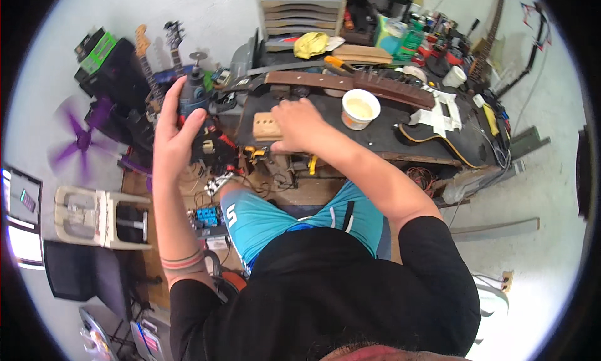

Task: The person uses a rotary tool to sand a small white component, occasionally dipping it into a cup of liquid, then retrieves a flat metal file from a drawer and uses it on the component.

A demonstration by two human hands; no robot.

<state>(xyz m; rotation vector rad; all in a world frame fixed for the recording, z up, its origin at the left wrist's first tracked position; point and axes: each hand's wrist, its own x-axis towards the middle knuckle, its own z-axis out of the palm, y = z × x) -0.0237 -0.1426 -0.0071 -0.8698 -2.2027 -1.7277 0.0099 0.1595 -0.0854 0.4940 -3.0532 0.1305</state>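
Raised at the left of the workbench, my left hand (172, 136) is closed around a blue-grey rotary tool (195, 93). A small round disc (198, 55) sits at the tool's upper end. My right hand (297, 124) grips the right end of a light wooden block (265, 127) at the bench's near edge. A row of dark holes shows on the block; its right end is hidden under my fingers. Just right of that hand stands a white tub (360, 109) with pale contents. Behind them lies a guitar neck (313, 80).
White tape (441, 114) covers part of a dark guitar body (432, 139) at the right. Bottles, a yellow cloth (311, 45) and drawers (302, 14) stand at the back. Cables and power tools (256, 154) hang below the bench's front edge. A purple fan (81, 137) stands left.
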